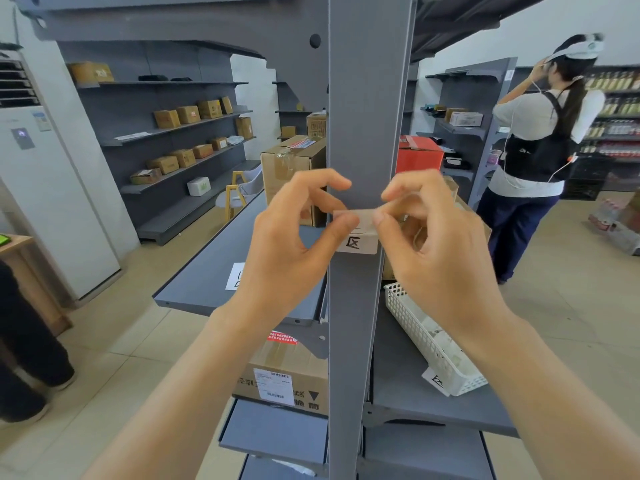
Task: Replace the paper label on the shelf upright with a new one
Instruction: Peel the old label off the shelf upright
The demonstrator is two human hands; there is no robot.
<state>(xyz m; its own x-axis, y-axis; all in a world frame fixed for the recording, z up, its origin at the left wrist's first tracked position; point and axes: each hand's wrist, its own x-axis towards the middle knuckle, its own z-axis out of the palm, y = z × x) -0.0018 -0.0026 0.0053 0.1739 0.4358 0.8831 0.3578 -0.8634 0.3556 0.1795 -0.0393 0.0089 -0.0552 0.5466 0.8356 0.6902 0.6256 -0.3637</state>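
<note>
A grey metal shelf upright [367, 116] runs up the middle of the view. On it sits a white paper label [358, 242] with a black handwritten character. Its top edge is folded over or peeled off the upright. My left hand [291, 244] pinches that top edge at the left between thumb and forefinger. My right hand [436, 244] pinches it at the right. Another white paper label [236, 276] lies on the grey shelf [201, 278] to the left, partly hidden by my left hand. A third label [435, 382] lies beside the white basket.
A white mesh basket [420, 327] with paper slips stands on the right shelf. Cardboard boxes [287, 379] sit on lower and middle shelves. Another person [540, 154] stands at the right, back turned. A white air-conditioner cabinet [41, 188] stands at the left.
</note>
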